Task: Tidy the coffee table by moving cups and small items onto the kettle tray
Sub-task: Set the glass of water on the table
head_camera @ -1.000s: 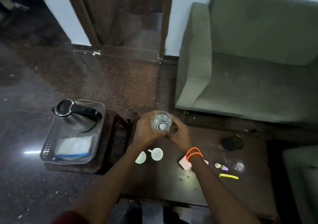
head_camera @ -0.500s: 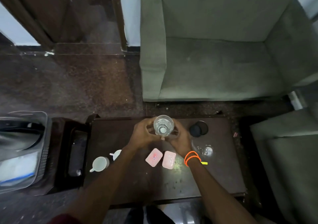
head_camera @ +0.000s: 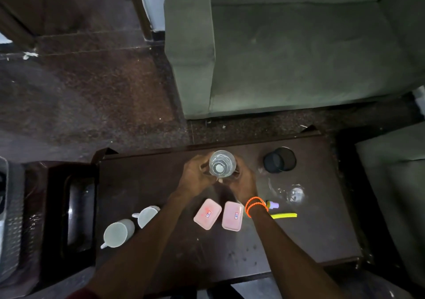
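Both hands, left (head_camera: 195,174) and right (head_camera: 243,183), are wrapping curled fingers around the glass (head_camera: 222,163), holding it above the table's (head_camera: 161,179) far edge. Step: carrying. Next: swinging it left to the tray (head_camera: 11,218), barely showing beyond the table.

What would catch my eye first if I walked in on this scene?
Probably the clear glass held up between the left hand and right hand over the dark coffee table. Next, the two pink boxes lying side by side just below the hands, and the two white cups near the table's left end.
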